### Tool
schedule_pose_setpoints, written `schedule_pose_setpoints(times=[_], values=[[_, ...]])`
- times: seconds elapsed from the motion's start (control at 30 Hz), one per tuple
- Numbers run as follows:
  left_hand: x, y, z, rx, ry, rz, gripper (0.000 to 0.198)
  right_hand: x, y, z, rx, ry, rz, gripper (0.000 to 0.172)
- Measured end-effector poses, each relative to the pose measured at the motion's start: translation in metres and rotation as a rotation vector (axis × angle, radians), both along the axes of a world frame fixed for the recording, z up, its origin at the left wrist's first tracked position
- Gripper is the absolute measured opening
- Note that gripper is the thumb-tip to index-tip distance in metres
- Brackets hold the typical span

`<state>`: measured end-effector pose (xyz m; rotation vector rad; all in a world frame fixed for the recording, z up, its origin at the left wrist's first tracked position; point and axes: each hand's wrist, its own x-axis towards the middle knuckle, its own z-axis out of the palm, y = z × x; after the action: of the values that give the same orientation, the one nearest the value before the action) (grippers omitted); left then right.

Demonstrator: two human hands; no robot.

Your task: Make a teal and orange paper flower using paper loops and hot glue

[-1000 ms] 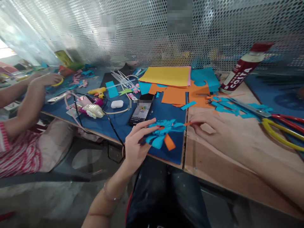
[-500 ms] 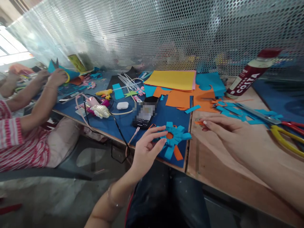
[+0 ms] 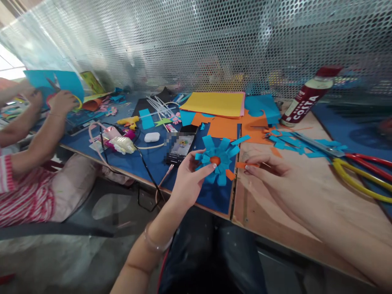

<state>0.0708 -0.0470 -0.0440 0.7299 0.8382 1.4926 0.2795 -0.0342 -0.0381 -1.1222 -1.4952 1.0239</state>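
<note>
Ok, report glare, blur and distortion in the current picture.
Head view: glare streaks the perforated screen; far-left window washed out; shapes behind the screen blurred; paper flower fairly clear; phone pixelated at left; bottle leaning, perhaps from lens distortion.

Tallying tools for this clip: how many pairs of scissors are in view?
2. One pair of scissors lies at right, beside blue paper strips; a second pair is in a co-worker's hand at far left. More may be hidden in the clutter.
</note>
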Motion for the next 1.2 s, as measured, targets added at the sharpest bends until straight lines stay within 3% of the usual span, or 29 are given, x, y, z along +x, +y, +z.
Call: schedule_pose_setpoints(times=[0.37, 0.57, 0.73, 1.03, 1.2], values=[[0.008, 0.000, 0.003, -0.100, -0.105, -0.103, 0.042, -0.016, -0.014, 0.010, -0.247, 0.179, 0.011, 0.024], [0.011, -0.001, 0.000, 0.004, 0.016, -0.104, 0.039, -0.015, -0.017, 0.015, -0.299, 0.212, -0.005, 0.021], [0.012, -0.001, -0.001, 0.061, 0.101, -0.094, 0.037, -0.015, -0.018, 0.008, -0.283, 0.276, 0.013, 0.025], [0.009, -0.001, -0.007, 0.150, 0.279, -0.060, 0.038, -0.021, -0.022, 0.004, -0.367, 0.544, -0.029, 0.042], [0.010, -0.002, -0.006, 0.205, 0.384, -0.023, 0.036, -0.025, -0.024, 0.007, -0.318, 0.495, -0.010, 0.053]])
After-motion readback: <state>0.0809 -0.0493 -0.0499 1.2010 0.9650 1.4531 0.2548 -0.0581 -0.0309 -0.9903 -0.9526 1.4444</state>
